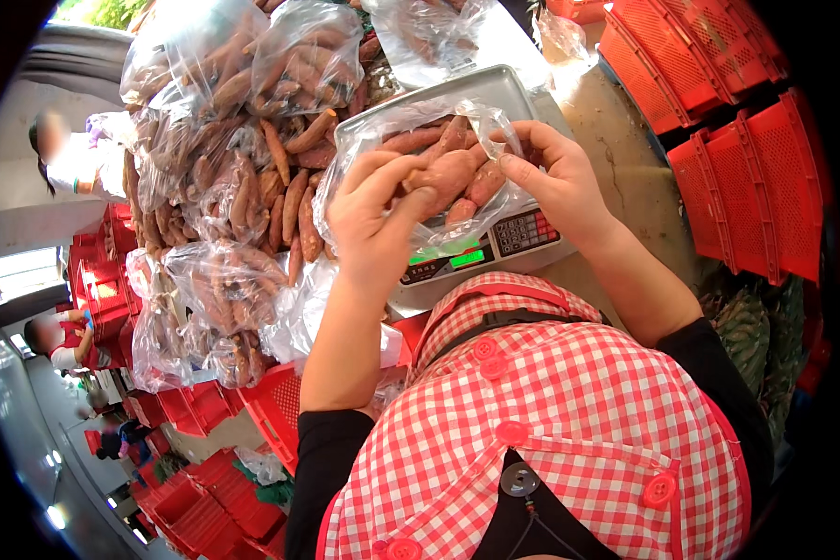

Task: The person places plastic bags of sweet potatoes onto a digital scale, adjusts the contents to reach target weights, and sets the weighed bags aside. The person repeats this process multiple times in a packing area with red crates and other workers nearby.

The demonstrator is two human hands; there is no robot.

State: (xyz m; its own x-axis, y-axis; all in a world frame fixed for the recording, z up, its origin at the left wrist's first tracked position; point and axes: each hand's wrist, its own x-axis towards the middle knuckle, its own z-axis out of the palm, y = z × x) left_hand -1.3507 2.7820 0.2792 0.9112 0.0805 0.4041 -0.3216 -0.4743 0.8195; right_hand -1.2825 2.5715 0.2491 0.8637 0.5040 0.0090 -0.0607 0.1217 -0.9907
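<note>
An open clear plastic bag holding several sweet potatoes rests on the metal pan of a digital scale. My left hand has a sweet potato between thumb and fingers at the bag's mouth. On the bag's other side, my right hand pinches the rim of the plastic between thumb and fingers. Below the bag, the scale's keypad and lit green display show. The undersides of the sweet potatoes in the bag are hidden.
Left of the scale lies a large heap of sweet potatoes, with filled clear bags on and around it. Red plastic crates stand stacked at the right, more at lower left. Several people are at the far left.
</note>
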